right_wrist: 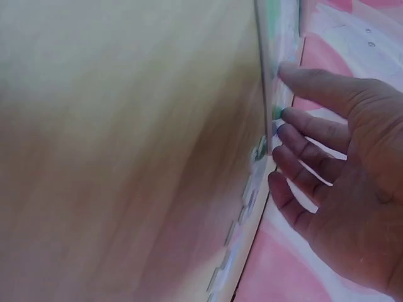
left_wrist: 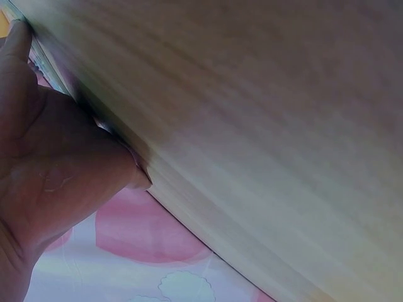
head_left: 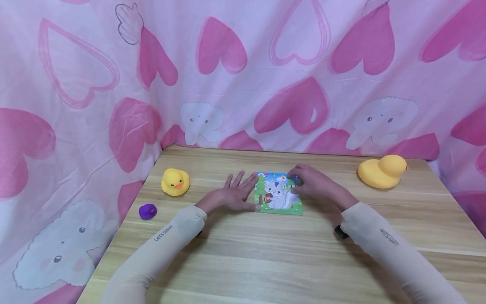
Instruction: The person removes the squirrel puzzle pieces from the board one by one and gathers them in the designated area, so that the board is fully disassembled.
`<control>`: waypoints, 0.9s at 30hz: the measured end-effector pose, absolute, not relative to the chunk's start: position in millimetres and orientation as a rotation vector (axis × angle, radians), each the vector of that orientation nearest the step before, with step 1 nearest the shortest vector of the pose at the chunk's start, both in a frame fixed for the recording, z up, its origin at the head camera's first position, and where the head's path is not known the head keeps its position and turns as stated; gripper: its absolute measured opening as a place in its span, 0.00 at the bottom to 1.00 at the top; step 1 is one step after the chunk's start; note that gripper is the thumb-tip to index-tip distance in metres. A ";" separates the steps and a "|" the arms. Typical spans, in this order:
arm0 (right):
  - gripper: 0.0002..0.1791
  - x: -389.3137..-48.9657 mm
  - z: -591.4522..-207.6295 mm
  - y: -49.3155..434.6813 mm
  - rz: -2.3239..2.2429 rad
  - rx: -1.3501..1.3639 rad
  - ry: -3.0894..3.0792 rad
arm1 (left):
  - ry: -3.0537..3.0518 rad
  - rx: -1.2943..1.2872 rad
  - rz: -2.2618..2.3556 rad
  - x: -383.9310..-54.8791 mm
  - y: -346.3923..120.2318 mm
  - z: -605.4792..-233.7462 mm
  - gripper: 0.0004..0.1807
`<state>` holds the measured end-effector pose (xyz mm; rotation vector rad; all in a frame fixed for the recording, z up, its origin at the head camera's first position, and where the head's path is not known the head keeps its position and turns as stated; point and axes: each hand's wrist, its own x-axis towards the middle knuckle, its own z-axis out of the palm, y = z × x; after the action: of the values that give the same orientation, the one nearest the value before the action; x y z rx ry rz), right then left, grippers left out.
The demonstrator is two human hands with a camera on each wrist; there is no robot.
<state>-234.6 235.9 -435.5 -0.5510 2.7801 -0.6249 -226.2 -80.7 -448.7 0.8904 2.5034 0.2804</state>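
While the outspread left hand (head_left: 237,196), presumably steadying, touches the flat blue-and-green squirrel-print board (head_left: 279,197) at nine o'clock, mid wood-grain desk (head_left: 265,261), the right hand (head_left: 313,183) touches two o'clock; pinching or not, cannot tell.

Head camera: set high on the person's side of the tabletop (head_left: 243,257), facing forward and down; widest, farthest view, taking in both forearms (head_left: 167,240) and the hung curtain (head_left: 235,93) behind. Left wrist camera: close in, low over the tabletop, rolled so the surface slants diagonally; left hand (head_left: 234,197) large at left. Right wrist camera: also low and close, tipped sideways, right hand (head_left: 313,183) large at right. Each wrist view shares with the head view its own hand, the picture board (head_left: 279,200) and some curtain.
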 end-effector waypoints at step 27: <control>0.29 -250.1 -436.5 234.7 -0.760 -0.588 2.717 | 2.507 0.903 0.307 -223.3 -82.2 -446.9 0.60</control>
<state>-250.1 234.7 -436.5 -0.5882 2.7174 -0.7598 -223.3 -82.2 -446.9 0.9034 2.5074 0.3072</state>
